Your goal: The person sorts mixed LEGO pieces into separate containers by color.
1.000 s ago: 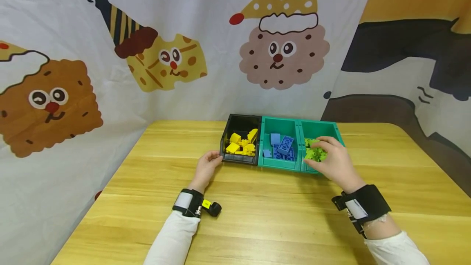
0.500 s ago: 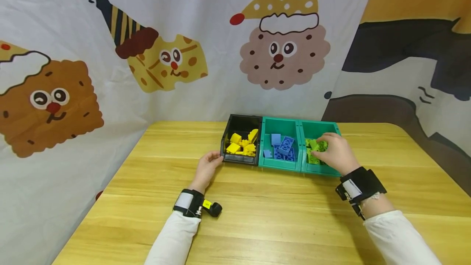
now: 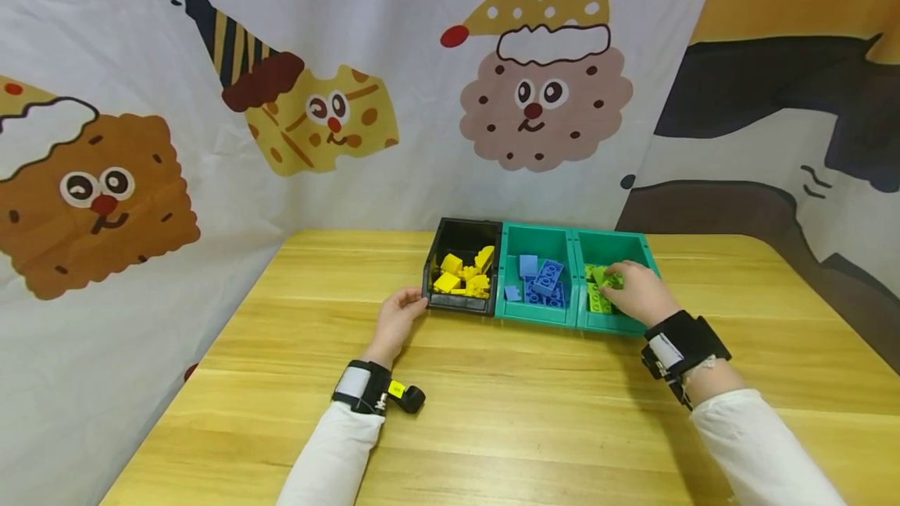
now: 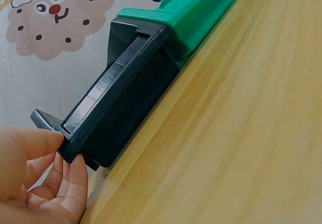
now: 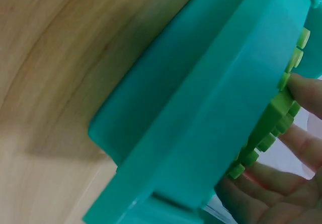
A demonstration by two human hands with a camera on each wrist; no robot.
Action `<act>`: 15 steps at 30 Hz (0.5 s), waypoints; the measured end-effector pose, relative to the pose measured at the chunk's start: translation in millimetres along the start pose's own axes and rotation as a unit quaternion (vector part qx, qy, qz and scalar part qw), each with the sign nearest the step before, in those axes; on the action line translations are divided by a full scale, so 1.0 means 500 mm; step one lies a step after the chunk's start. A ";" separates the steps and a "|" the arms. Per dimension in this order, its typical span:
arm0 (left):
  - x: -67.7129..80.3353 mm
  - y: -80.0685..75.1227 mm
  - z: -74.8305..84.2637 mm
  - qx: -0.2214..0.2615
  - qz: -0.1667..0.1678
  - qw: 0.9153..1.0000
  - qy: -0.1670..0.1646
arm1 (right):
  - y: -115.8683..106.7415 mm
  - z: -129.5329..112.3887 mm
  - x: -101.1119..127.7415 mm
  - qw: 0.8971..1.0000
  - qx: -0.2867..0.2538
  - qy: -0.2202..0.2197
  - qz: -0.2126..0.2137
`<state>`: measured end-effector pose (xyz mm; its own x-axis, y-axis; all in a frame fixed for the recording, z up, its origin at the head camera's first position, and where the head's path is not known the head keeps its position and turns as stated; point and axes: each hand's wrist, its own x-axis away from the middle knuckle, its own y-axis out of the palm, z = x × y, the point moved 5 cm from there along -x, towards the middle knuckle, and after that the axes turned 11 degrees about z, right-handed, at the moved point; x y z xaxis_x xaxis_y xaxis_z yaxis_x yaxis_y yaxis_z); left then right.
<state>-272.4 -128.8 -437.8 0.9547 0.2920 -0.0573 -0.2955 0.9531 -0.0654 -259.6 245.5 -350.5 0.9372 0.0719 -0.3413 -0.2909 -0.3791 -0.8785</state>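
Observation:
My left hand (image 3: 395, 323) holds the front left corner of the black bin (image 3: 460, 303). In the left wrist view, the thumb lies on the bin's rim and the fingertips are under it. Several yellow building bricks (image 3: 448, 283) lie inside this bin. At the right, my right hand (image 3: 641, 292) reaches into the right-hand green bin (image 3: 612, 324), among light green building bricks (image 3: 598, 301). Seen from the right wrist, its thumb and fingers pinch a green building brick (image 5: 274, 114) just above the bin's wall. Part of that brick is hidden behind the wall.
Between those two bins stands another green bin (image 3: 536, 314) with several blue building bricks (image 3: 546, 278). All three bins join side by side near the back of the wooden table (image 3: 492, 412). A printed cloth (image 3: 415, 194) hangs behind the table.
My right hand has lowered into the right-hand green bin, and its thumb and fingers have closed together on a green building brick. The left hand keeps its place at the black bin.

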 end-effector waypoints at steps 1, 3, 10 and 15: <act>0.000 0.000 0.000 -0.001 0.000 1.000 0.000 | 0.002 0.000 0.000 1.000 0.002 -0.001 -0.004; 0.001 0.000 -0.001 -0.003 0.001 1.000 -0.001 | 0.006 0.001 0.000 1.000 0.005 -0.001 -0.010; 0.001 0.001 0.005 0.001 0.002 1.000 0.007 | 0.018 0.009 -0.005 0.999 0.016 -0.004 -0.036; 0.002 -0.001 0.004 0.001 0.003 1.000 0.007 | 0.017 0.010 0.000 0.999 0.014 0.001 -0.045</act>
<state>-271.4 -128.7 -436.0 0.9524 0.2961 -0.0724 -0.3006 0.9517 -0.0627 -263.1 246.9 -359.6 0.9603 0.1019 -0.2595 -0.2105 -0.3451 -0.9147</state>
